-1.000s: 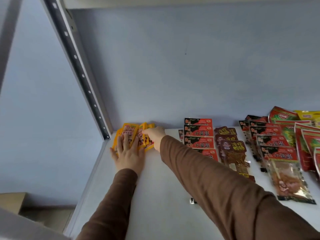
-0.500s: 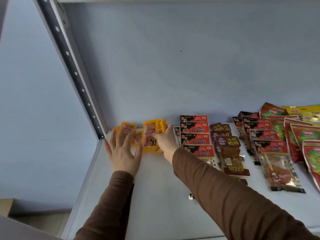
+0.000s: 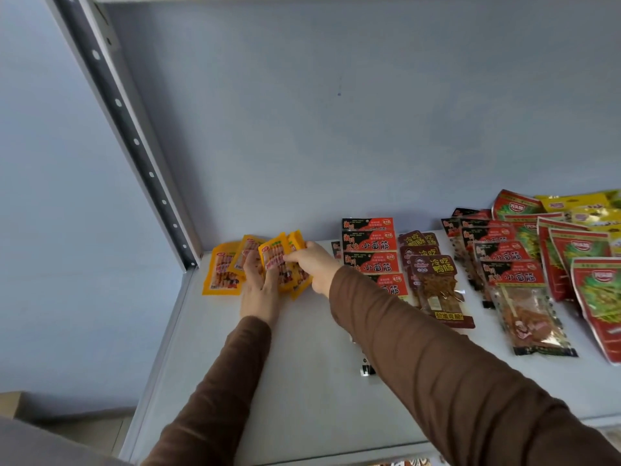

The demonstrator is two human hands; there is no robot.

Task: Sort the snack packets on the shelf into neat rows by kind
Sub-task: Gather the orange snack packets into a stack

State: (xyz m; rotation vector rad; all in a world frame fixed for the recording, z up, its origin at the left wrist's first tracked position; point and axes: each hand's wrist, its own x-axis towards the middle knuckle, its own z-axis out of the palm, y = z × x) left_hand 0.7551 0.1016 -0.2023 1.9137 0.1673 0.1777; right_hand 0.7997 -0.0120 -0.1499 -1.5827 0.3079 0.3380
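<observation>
Sleeves: I saw two arms in soft brown knit sleeves (image 3: 437, 381) reaching forward from the near edge.
Shelf: the shelf (image 3: 302, 398) was a smooth, pale grey board with a matte finish.
Left hand: my left hand (image 3: 260, 290) lay flat, fingers straight, pressing on the orange packets.
Right hand: my right hand (image 3: 311, 264) had its fingers curled round a fanned bunch of orange packets (image 3: 279, 260), held tilted up off the shelf.
Orange packets: glossy little rectangular sachets; one loose orange packet (image 3: 221, 274) lay flat just left of the hands, near the corner.
Red-and-black packets: flat headers in an overlapping row (image 3: 369, 245) just right of the hands; a second such row (image 3: 504, 257) farther right.
Brown packets: a short row (image 3: 433, 267) between them, with clear windows.
Red-and-green pouches: crinkly foil bags (image 3: 584, 257) at the far right, yellow packets (image 3: 578, 205) behind.
Upright: a grey metal post (image 3: 134, 139) with punched holes at the left.
Wall: plain, pale blue wall (image 3: 336, 112) behind.
</observation>
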